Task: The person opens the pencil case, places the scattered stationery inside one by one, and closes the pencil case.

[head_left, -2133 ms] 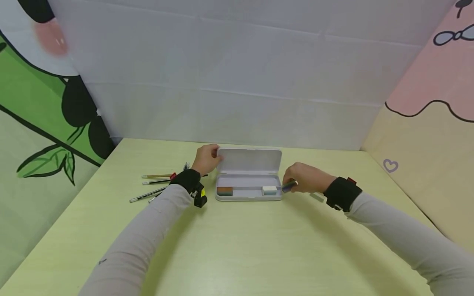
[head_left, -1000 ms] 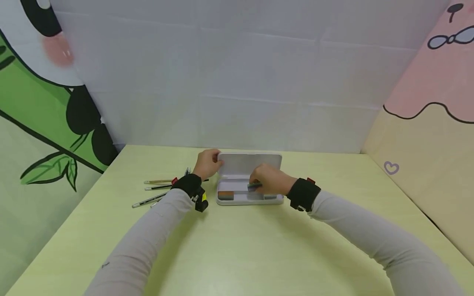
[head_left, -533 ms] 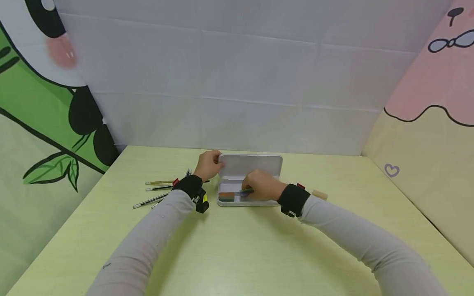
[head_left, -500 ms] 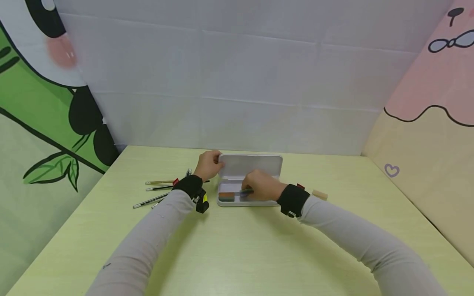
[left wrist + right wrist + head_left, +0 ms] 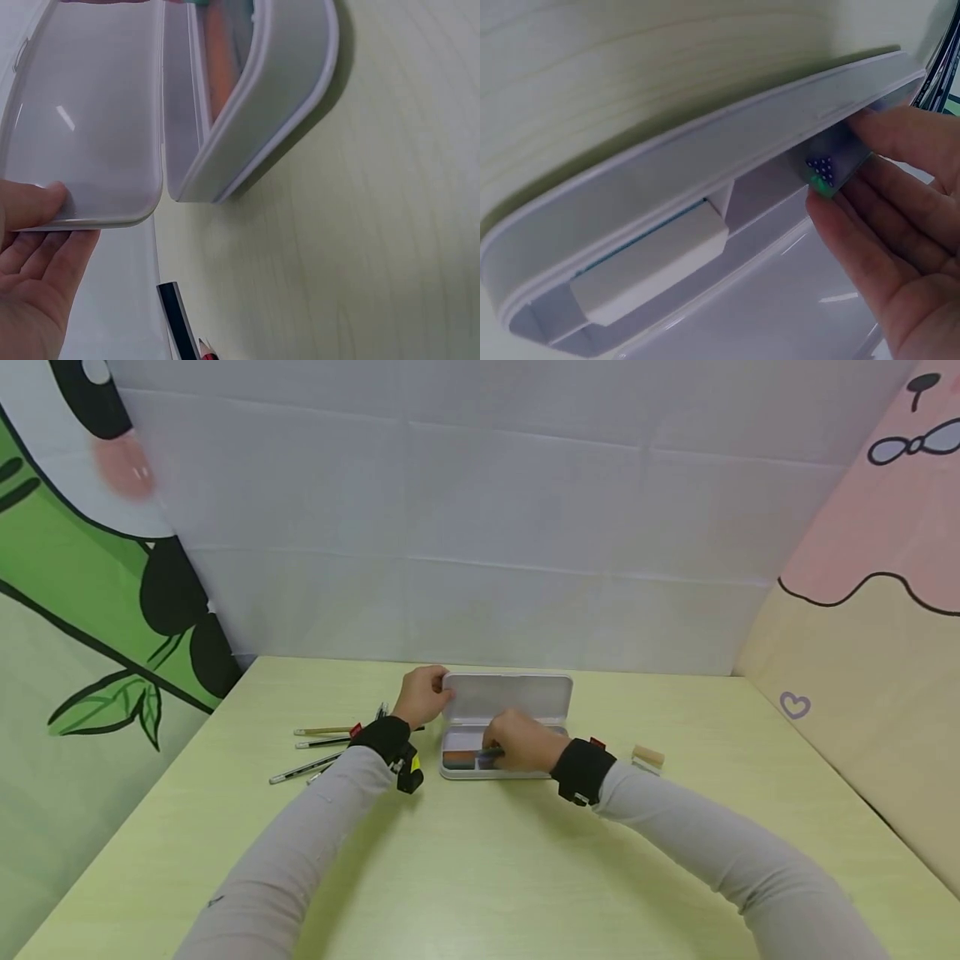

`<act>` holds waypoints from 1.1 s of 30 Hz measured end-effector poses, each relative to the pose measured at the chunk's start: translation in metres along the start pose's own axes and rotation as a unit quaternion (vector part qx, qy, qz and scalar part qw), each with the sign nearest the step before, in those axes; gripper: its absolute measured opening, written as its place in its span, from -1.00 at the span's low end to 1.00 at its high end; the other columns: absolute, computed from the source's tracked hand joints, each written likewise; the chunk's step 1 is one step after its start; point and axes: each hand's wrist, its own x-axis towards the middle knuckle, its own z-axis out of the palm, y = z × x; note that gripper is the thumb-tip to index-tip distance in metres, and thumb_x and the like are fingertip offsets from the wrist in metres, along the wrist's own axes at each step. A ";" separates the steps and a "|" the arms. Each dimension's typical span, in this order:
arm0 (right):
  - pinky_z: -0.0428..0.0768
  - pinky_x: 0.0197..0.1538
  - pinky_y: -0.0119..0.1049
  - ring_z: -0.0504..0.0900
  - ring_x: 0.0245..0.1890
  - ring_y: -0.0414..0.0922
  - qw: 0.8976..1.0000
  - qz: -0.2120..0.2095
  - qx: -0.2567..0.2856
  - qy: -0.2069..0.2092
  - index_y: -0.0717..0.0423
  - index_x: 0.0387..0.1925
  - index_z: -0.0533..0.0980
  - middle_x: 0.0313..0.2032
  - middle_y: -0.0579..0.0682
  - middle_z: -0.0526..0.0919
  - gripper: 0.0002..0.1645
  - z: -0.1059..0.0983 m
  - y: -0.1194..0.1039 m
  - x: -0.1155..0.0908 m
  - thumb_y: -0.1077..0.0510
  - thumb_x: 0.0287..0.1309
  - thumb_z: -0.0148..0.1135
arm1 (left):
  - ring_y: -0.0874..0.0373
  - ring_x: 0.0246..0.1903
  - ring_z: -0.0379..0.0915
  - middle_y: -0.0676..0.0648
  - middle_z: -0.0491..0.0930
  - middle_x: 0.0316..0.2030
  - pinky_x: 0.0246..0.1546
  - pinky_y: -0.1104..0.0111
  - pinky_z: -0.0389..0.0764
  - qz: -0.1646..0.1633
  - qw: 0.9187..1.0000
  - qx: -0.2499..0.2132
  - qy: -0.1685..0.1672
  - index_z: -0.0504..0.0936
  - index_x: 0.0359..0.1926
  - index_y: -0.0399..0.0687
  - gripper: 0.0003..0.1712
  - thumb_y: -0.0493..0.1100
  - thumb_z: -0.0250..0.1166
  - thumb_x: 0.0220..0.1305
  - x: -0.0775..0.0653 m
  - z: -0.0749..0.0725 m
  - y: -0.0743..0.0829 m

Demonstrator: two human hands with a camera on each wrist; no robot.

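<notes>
An open white pencil case stands on the table, its lid raised at the back. My left hand grips the lid's left edge; in the left wrist view the thumb lies on the lid's inner face, the fingers behind it. Over the front compartment, my right hand pinches a small dark block with a dotted blue and green end. Left of it in that compartment lies an orange-and-dark eraser. A white eraser sits at the case's other end; the right hand hides it in the head view.
Several pencils lie left of the case, partly behind the left wrist. Right of the case, a small tan block rests by a pale piece. A white sheet hangs behind the table, with printed panels on both sides.
My right hand has carried the small block from the case's right side leftward and down into the front compartment, close to the orange-and-dark eraser. My left hand keeps its hold on the lid.
</notes>
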 end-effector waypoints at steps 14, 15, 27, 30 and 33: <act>0.56 -0.36 -0.41 0.61 -0.48 -0.22 1.000 0.023 0.000 0.013 0.20 -0.47 0.72 -0.49 -0.01 0.75 -0.94 0.005 -0.003 0.002 0.36 -0.04 0.38 | -0.09 -0.32 0.54 -0.31 0.64 -0.32 -0.28 0.23 0.52 0.025 1.000 0.003 0.012 0.64 -0.10 -0.34 -0.77 -0.39 0.23 0.20 0.004 -0.001 0.001; 0.57 -0.35 -0.42 0.61 -0.48 -0.22 1.000 0.025 -0.001 0.012 0.20 -0.47 0.72 -0.49 -0.01 0.75 -0.94 0.005 -0.004 0.002 0.36 -0.04 0.39 | -0.09 -0.32 0.54 -0.31 0.64 -0.32 -0.28 0.23 0.52 0.023 1.000 0.003 0.012 0.64 -0.10 -0.34 -0.77 -0.39 0.23 0.20 0.004 -0.001 0.001; 0.53 -0.39 -0.48 0.52 -0.54 -0.33 0.999 0.038 0.002 0.020 0.19 -0.52 0.72 -0.53 -0.04 0.73 -0.94 0.015 -0.008 0.006 0.27 -0.01 0.43 | -0.12 -0.25 0.60 -0.32 0.68 -0.27 -0.23 0.18 0.57 0.018 1.000 0.004 0.016 0.64 -0.12 -0.33 -0.79 -0.38 0.23 0.21 0.003 0.001 -0.002; 0.57 -0.37 -0.45 0.58 -0.51 -0.29 0.998 0.050 0.010 0.022 0.20 -0.48 0.73 -0.50 -0.01 0.75 -0.95 0.017 -0.010 0.005 0.27 -0.02 0.43 | -0.11 -0.26 0.60 -0.31 0.69 -0.27 -0.24 0.19 0.57 0.017 1.000 0.004 0.017 0.64 -0.12 -0.32 -0.78 -0.38 0.24 0.21 0.002 0.001 -0.002; 0.62 -0.32 -0.41 0.64 -0.47 -0.24 0.998 0.056 0.002 0.024 0.19 -0.47 0.73 -0.47 -0.01 0.75 -0.95 0.019 -0.011 0.005 0.25 -0.01 0.43 | -0.10 -0.28 0.58 -0.30 0.68 -0.30 -0.27 0.22 0.54 0.016 1.000 0.009 0.019 0.65 -0.13 -0.31 -0.79 -0.38 0.24 0.20 0.002 0.002 -0.002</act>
